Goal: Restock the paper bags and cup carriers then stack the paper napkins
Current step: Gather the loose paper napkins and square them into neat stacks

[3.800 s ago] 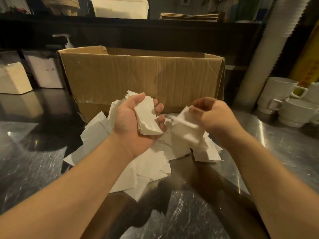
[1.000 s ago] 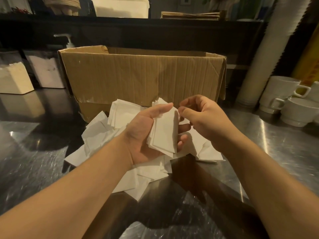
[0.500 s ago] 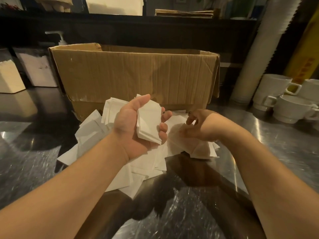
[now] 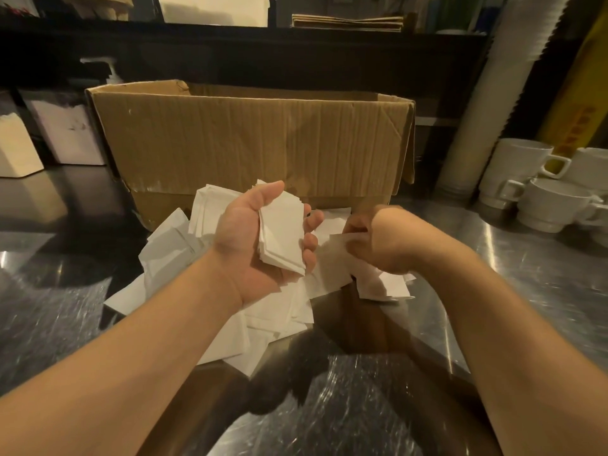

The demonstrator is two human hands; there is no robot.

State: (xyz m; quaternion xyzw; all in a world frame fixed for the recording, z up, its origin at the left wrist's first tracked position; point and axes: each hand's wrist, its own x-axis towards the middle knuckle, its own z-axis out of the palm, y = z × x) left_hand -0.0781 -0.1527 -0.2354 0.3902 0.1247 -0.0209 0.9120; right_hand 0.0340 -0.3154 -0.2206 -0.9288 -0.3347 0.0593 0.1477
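Head view, napkin stack (image 4: 282,236) between left hand (image 4: 253,238) thumb and fingers (image 4: 311,240)

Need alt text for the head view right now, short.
The left hand grips a small stack of napkins while the right hand pinches one from the loose pile on the steel counter, before a cardboard box.

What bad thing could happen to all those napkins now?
1. The stack of napkins in the left hand looks uneven at its edges, so sheets could slip out.
2. The right hand is pinching one napkin from the loose pile; it might drag others along.
3. Some of the pile lies near the counter edge and could slide off.
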